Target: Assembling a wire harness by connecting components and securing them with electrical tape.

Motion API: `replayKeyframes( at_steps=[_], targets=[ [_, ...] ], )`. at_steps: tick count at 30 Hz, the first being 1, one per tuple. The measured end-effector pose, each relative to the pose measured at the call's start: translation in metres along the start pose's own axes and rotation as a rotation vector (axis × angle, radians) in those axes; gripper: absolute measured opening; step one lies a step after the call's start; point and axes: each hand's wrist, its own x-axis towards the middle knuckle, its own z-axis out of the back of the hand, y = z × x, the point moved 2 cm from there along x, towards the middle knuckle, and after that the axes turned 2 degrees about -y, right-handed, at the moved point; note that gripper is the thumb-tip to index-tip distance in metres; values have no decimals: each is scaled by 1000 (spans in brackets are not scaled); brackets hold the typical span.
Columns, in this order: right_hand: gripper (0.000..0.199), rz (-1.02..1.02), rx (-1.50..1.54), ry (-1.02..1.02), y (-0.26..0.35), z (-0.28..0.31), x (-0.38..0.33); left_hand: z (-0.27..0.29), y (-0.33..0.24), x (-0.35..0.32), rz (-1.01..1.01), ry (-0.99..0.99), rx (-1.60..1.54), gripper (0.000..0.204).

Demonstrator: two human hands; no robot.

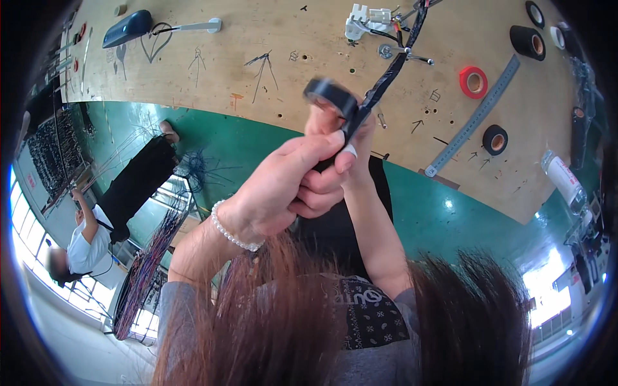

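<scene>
My left hand, a pearl bracelet at its wrist, is closed around the lower end of a black-taped wire harness. Its thumb presses on the taped part. Just behind it, my right hand is partly hidden, its fingers at a roll of black tape that is blurred by motion. The roll is right beside the harness. Up and to the right the harness runs to a metal post on the board, where colored wires branch to white connectors.
The wooden board carries drawn marks and holes. On its right lie a red tape roll, black tape rolls and a steel ruler. A plastic bottle is at far right. Another person works at left near hanging wire bundles.
</scene>
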Motion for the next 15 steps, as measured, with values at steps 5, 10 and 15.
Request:
replayKeyframes(
  at_steps=[5,10,15],
  targets=[
    [24,272,-1361,-120,58,4,-48,13,-4,-1,-148,-120,238,31],
    [23,683,-1643,247,105,-79,-19,40,21,20,-773,-383,1093,28],
    [28,662,-1868,219,109,-88,6,24,16,19,-607,-224,802,28]
  ],
)
